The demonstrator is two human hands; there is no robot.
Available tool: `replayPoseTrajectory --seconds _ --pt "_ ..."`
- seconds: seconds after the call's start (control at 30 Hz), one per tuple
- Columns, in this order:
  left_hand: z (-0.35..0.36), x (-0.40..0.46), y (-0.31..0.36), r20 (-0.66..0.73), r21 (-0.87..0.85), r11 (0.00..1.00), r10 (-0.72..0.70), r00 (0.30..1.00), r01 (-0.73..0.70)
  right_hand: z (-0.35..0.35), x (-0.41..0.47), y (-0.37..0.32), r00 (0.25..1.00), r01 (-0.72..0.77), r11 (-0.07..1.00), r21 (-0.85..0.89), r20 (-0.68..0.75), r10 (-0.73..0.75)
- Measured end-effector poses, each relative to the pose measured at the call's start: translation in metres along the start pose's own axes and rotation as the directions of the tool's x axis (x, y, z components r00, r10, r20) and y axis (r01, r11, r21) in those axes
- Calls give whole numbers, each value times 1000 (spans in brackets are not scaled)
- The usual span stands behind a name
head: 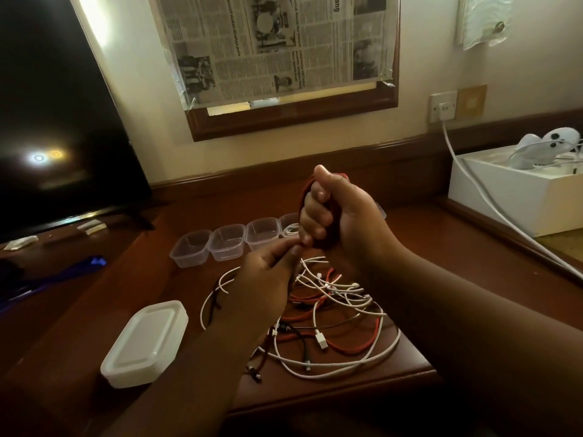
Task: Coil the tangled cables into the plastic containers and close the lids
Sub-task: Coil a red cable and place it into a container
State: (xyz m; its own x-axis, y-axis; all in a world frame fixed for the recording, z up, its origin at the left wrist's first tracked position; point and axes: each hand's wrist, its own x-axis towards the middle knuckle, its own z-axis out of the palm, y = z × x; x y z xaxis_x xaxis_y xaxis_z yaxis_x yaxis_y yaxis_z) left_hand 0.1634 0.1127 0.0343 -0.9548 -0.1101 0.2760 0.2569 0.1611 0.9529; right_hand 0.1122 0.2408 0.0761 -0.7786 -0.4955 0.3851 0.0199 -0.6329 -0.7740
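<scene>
Red coiled cable [307,197] in right hand [340,216], seemingly bunched

Dim warm light, glare on screen [47,156]

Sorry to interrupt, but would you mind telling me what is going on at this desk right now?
A person is sorting tangled cables at a wooden desk. The right hand grips a partly wound red cable coil, raised above the desk, while the left hand pinches something just beneath the coil. A tangle of white, red and black cables lies on the desk. Behind it stands a row of open plastic containers; one already holds a white cable. A stack of lids waits at the left.
</scene>
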Motion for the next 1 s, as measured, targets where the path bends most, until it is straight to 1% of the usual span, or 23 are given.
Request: replayPoseTrajectory --seconds 0.07,0.1,0.17,0.23,0.27,0.33,0.37,0.43,0.47,0.53,0.6,0.67,0.77,0.9,1.0 --pt "-4 1 -3 33 131 991 20 999 -24 1 0 -1 999 21 993 -118 -23 -24" --pt "-7 1 -3 45 187 981 38 998 -45 0 1 -2 1000 6 992 -126 -18 -8" --pt "-14 1 0 64 285 954 83 995 -98 -3 2 -5 999 -43 997 -64 21 44" --pt "-21 -1 3 81 349 926 125 989 -145 -10 2 -7 992 -91 995 42 92 87" --pt "-22 -1 6 83 342 927 134 988 -154 -14 3 -7 983 -126 988 92 143 112" --pt "-25 0 10 65 231 961 140 988 -151 -19 1 -5 946 -223 966 133 266 182" --pt "-26 0 12 47 177 972 148 988 -154 -20 0 -2 916 -275 955 111 331 226" --pt "-25 -1 14 53 150 962 224 973 -229 -19 -2 6 843 -350 936 29 446 301" --pt "-22 -2 13 73 151 950 264 962 -273 -18 -3 11 811 -369 929 2 489 321" --pt "-15 -6 8 97 115 938 316 944 -326 -16 -3 19 774 -395 919 -5 538 336" --pt "-10 -8 2 63 106 920 373 926 -378 -18 -1 24 758 -407 914 7 561 333" --pt "-6 -8 -4 21 121 916 382 924 -382 -20 0 26 765 -413 911 4 544 345" --pt "-3 -4 -9 3 16 958 286 958 -286 -25 4 31 799 -437 899 -14 453 395" --pt "-6 16 -28 -5 141 941 313 950 -309 -30 13 32 841 -452 880 -144 259 474" --pt "-10 28 -37 24 194 924 331 943 -330 -33 19 31 857 -451 861 -236 155 492"
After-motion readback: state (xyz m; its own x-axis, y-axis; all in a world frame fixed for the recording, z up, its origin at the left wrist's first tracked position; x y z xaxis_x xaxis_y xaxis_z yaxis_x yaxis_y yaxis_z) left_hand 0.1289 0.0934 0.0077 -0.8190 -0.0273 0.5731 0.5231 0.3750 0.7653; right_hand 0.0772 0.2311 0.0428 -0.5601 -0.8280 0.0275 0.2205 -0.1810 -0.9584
